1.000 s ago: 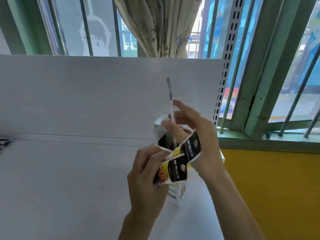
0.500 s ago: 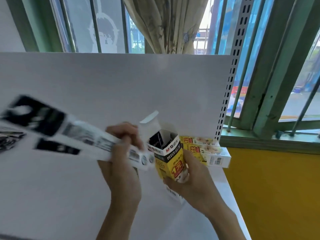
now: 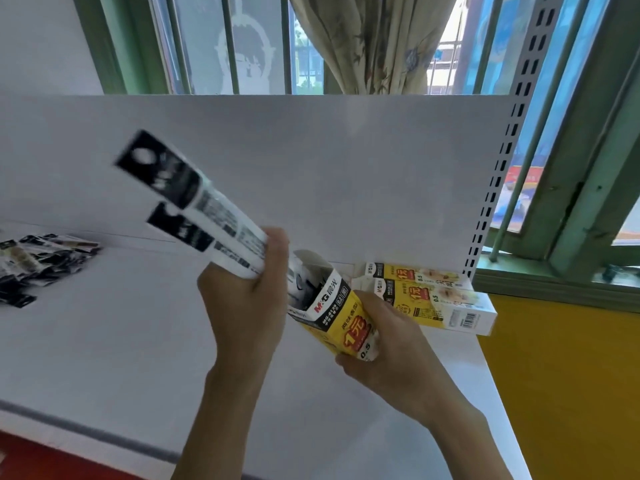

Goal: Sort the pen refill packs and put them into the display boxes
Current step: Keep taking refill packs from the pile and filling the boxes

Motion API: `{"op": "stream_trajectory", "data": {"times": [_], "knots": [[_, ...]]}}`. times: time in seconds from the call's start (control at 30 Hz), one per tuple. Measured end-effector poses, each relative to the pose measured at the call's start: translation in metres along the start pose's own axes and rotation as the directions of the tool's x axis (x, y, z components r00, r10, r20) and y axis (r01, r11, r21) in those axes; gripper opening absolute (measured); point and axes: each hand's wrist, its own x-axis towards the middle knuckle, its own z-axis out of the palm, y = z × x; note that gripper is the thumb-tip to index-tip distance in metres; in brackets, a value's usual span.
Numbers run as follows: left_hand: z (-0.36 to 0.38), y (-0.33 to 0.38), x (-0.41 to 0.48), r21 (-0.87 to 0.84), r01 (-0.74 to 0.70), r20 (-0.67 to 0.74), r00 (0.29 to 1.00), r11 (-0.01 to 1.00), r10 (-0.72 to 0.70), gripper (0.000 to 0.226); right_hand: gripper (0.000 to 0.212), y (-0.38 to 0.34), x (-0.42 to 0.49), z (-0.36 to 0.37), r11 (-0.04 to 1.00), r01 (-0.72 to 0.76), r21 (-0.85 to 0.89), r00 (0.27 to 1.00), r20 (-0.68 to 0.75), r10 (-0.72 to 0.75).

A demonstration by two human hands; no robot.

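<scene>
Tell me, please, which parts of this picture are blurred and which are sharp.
Head view: the packs in the left hand are smeared by motion; the box in the right hand has readable print; the pile at far left is soft; the window frame leans, probably wide-angle distortion.

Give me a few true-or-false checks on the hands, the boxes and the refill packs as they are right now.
1. The left hand grips refill packs. True.
2. The display box in the right hand is closed. False: its top flap is open.
3. The gripped packs sit fully inside that box. False: they stick out up and to the left, with most of their length outside it.
4. Two more yellow boxes lie stacked at the right end of the shelf, against the back panel. True.
5. No loose packs lie on the shelf. False: a pile of packs lies at its far left.
</scene>
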Motion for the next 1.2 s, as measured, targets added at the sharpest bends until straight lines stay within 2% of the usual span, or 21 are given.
{"op": "stream_trajectory", "data": {"times": [0.07,0.17,0.27,0.37,0.5,0.53,0.6,0.67,0.7,0.77,0.87,0.97,1.03,1.13,1.2], "knots": [[-0.001,-0.003,-0.002,0.100,0.038,0.051,0.998,0.994,-0.043,0.012,0.061,0.000,0.000,0.000,1.000,0.004,-0.017,1.000,-0.003,-0.004],[-0.004,-0.004,0.000,0.169,0.128,0.079,0.987,0.977,-0.143,0.035,0.063,0.003,-0.001,-0.002,0.999,0.005,-0.047,1.000,-0.016,-0.006],[-0.007,-0.002,0.001,0.163,0.136,-0.017,0.991,0.977,-0.135,0.040,0.064,0.006,-0.002,-0.005,0.998,-0.008,-0.066,1.000,-0.020,0.007],[-0.008,-0.001,0.000,0.076,0.123,-0.144,0.983,0.990,-0.111,0.042,0.057,0.008,-0.003,-0.008,0.996,-0.017,-0.090,0.999,-0.030,0.014],[-0.010,0.000,-0.001,0.029,0.091,-0.252,0.964,0.995,-0.081,0.025,0.056,0.010,-0.004,-0.013,0.994,-0.039,-0.107,0.999,-0.035,0.036],[-0.011,-0.002,0.000,0.055,0.100,-0.230,0.970,0.993,-0.085,0.022,0.055,0.011,-0.004,-0.013,0.993,-0.045,-0.113,0.998,-0.038,0.041],[-0.014,-0.006,0.004,0.173,0.155,-0.056,0.988,0.973,-0.147,0.012,0.053,0.013,-0.004,-0.015,0.989,-0.061,-0.134,0.997,-0.050,0.054],[-0.014,-0.011,0.006,0.272,0.217,0.179,0.946,0.937,-0.271,0.012,0.054,0.016,-0.004,-0.017,0.985,-0.087,-0.151,0.995,-0.058,0.079],[-0.015,-0.013,0.007,0.293,0.246,0.232,0.919,0.924,-0.319,0.011,0.056,0.018,-0.004,-0.018,0.983,-0.096,-0.154,0.994,-0.059,0.088],[-0.015,-0.015,0.006,0.269,0.291,0.214,0.911,0.918,-0.352,0.011,0.056,0.020,-0.004,-0.021,0.984,-0.100,-0.145,0.994,-0.060,0.092],[-0.014,-0.017,0.008,0.152,0.348,0.105,0.925,0.925,-0.365,0.014,0.057,0.018,-0.003,-0.024,0.988,-0.093,-0.124,0.995,-0.058,0.087],[-0.014,-0.015,0.009,0.065,0.353,0.039,0.934,0.933,-0.356,0.016,0.058,0.018,-0.003,-0.027,0.988,-0.095,-0.122,0.994,-0.067,0.088],[-0.011,-0.013,0.007,0.121,0.338,0.147,0.924,0.933,-0.354,0.020,0.058,0.019,-0.004,-0.027,0.988,-0.095,-0.119,0.994,-0.069,0.087],[-0.001,-0.018,-0.004,0.390,0.250,0.374,0.837,0.886,-0.400,0.025,0.055,0.019,-0.006,-0.023,0.986,-0.066,-0.151,0.997,-0.040,0.060],[0.003,-0.022,-0.008,0.464,0.165,0.384,0.848,0.870,-0.366,0.016,0.054,0.020,-0.007,-0.023,0.985,-0.063,-0.163,0.998,-0.023,0.060]]}}
